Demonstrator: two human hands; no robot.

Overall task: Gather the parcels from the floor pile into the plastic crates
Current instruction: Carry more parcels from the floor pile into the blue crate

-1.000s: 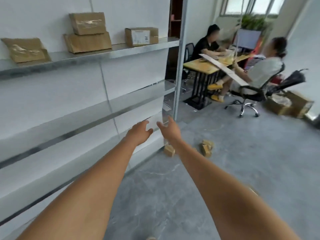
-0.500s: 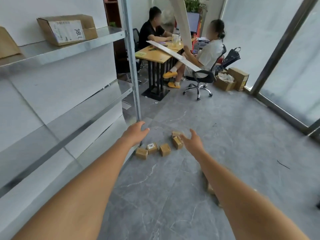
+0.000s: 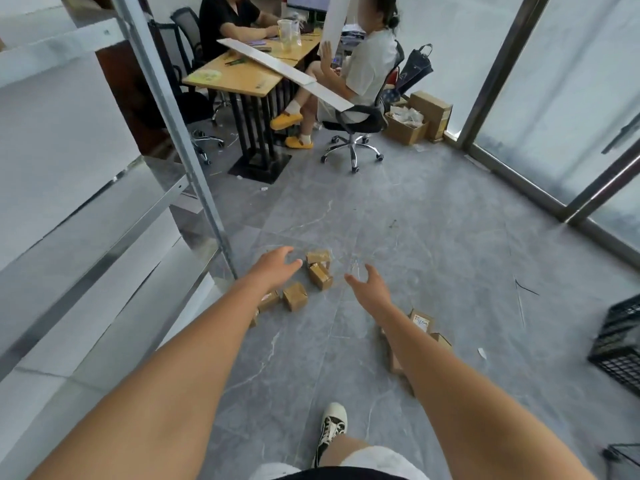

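Observation:
Several small brown cardboard parcels (image 3: 320, 274) lie scattered on the grey floor by the foot of the shelf post. Both my arms stretch forward over them. My left hand (image 3: 275, 268) hangs open above the left parcels, one of which (image 3: 295, 296) sits just below my wrist. My right hand (image 3: 369, 286) is open to the right of the cluster, holding nothing. More parcels (image 3: 420, 320) lie under my right forearm, partly hidden. A black plastic crate (image 3: 620, 344) stands at the right edge.
A metal shelf rack (image 3: 104, 216) runs along the left, its post (image 3: 194, 157) near the parcels. Two people sit at a wooden desk (image 3: 239, 76) at the back, with an office chair (image 3: 353, 133) and cardboard boxes (image 3: 415, 117). Glass doors (image 3: 561, 109) line the right. My shoe (image 3: 330, 427) is below.
My view has swung right and down from the shelves to the floor. Both hands have lowered toward the parcels, and the black crate and my foot have come into view.

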